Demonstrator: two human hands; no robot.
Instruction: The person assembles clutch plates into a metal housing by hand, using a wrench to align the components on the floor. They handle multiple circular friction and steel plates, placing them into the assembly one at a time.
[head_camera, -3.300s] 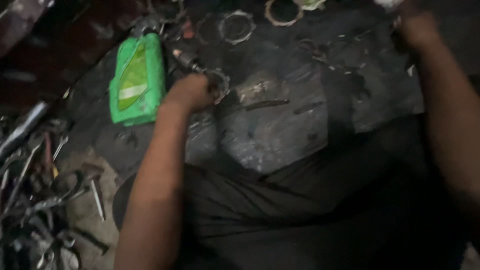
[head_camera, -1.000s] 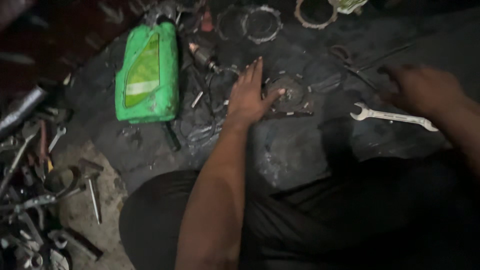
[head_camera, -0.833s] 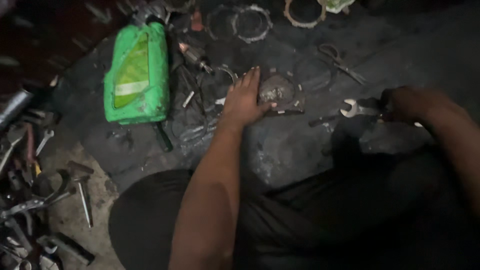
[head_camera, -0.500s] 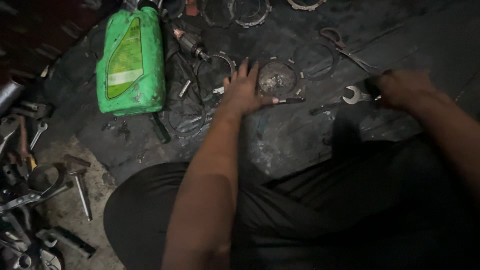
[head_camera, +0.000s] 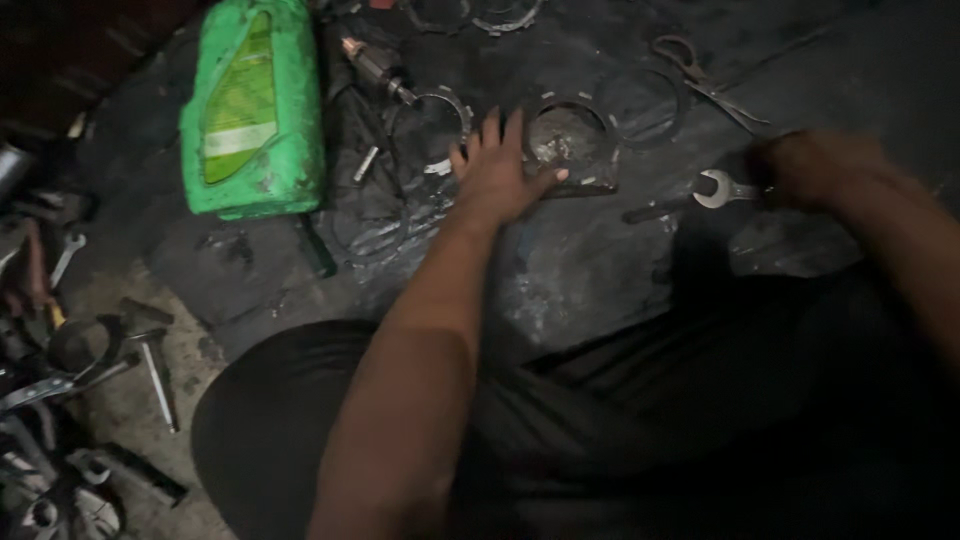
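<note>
currently left hand (head_camera: 497, 172) flat, fingers spread, beside round toothed part (head_camera: 566, 136) on dark floor mat (head_camera: 600, 270); right hand (head_camera: 815, 165) clenched on spanner (head_camera: 722, 188); loose rings (head_camera: 430, 120) unassembled, work looks early

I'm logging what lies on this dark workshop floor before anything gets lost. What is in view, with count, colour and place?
oil jug: one, green, lying flat at upper left.
toothed rings: several, dull metal, scattered along the top and by the left hand; exact count unclear.
round part: one, grey metal, under the left hand's fingertips.
open-end wrench: one, silver, right of centre, its handle in the right hand.
scissors: one pair, dark metal, upper right.
hammer: one, dark head, lower left.
loose tools: a pile, grey metal, at the left edge.
left hand: spread flat at the round part.
right hand: blurred, closed on the wrench handle.
</note>
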